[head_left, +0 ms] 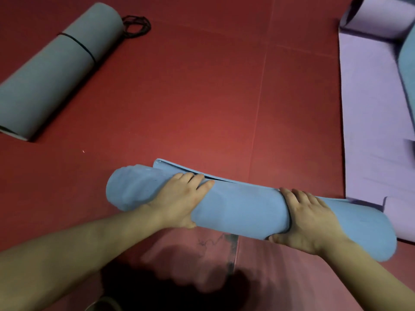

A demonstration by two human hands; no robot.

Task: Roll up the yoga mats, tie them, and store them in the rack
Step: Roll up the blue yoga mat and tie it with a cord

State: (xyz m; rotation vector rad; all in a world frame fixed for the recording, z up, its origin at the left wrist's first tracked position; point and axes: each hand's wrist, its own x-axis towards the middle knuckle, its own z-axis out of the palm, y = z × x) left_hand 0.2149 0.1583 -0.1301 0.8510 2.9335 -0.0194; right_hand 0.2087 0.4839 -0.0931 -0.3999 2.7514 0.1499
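A light blue yoga mat (242,207) lies rolled almost to its end on the red floor, low in the view. A short flap of its free edge (179,167) still sticks out on the far side. My left hand (179,198) presses down on the roll near its left end. My right hand (301,221) grips the roll toward its right end, and a thin dark band (289,218) shows under its fingers. A grey mat (56,70), rolled and bound with a black cord, lies at the upper left.
A bundle of black cords (137,25) lies by the far end of the grey roll. A lilac mat (377,113), partly unrolled, covers the floor at the right, with a teal roll (407,70) at the right edge. Red floor (202,97) spreads between them.
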